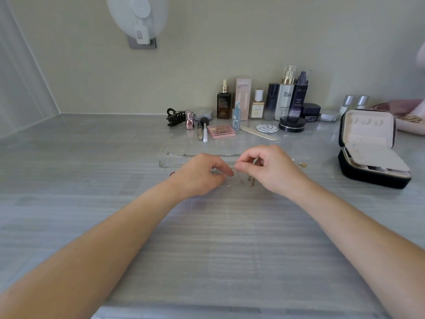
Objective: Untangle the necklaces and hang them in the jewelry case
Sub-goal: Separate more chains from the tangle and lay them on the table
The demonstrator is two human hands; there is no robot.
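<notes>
On the mid-worktop, a fine chain is pinched between the left hand and the right hand. The fingers of both hands are curled narrowly upon it, and its gold ends hang below them. Two silver chains are laid out straight behind the hands. The case is stood open near the right edge, well apart.
</notes>
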